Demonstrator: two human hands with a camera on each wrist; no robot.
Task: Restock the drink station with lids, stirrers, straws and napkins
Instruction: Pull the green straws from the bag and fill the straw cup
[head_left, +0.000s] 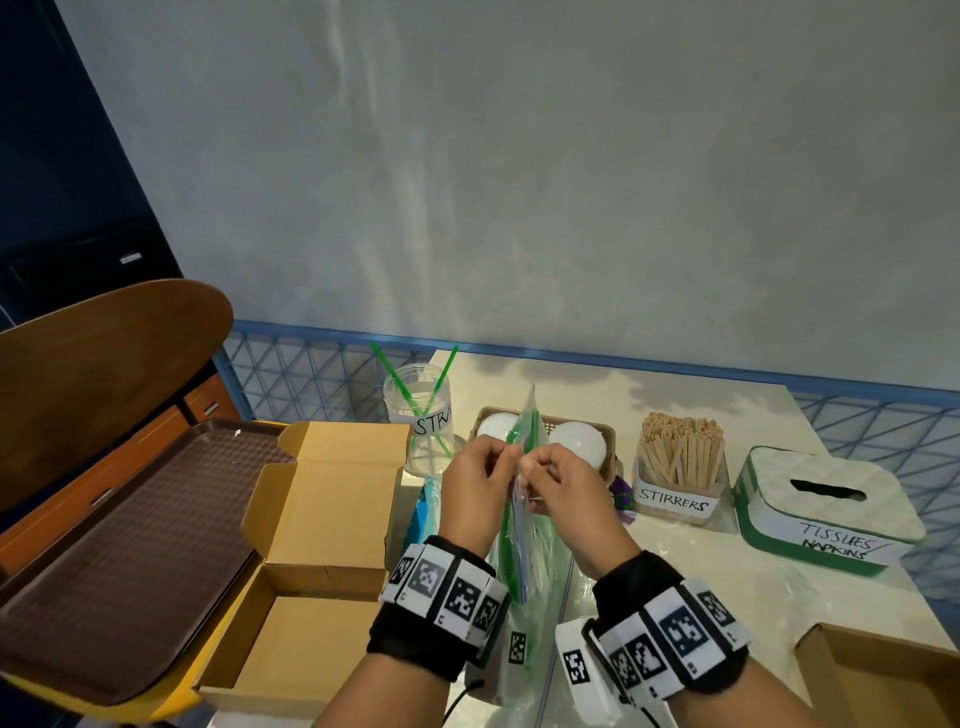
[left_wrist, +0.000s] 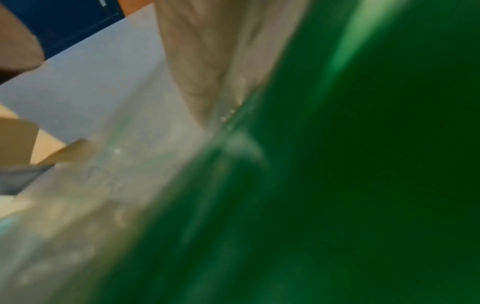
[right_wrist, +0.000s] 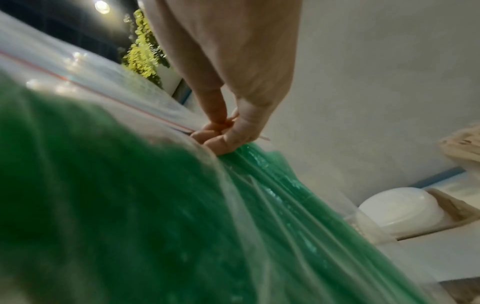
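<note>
While my left hand (head_left: 480, 480) and right hand (head_left: 563, 486) pinch the crinkly clear zip bag (head_left: 524, 551) of slim green straws (right_wrist: 272, 205) upright over the pale bench (head_left: 737, 566), fingers curled tight, the round plastic straw jar (head_left: 423, 415) stands far left.

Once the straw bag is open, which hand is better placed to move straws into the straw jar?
Probably the left hand: the straw jar stands on its side. Both hands pinch the bag of straws; the right hand could hold it.

Bag of green straws (head_left: 519, 525) held upright
Clear zip bag, both hands pinching its top; straw jar (head_left: 420, 415) at 11 o'clock.
</note>
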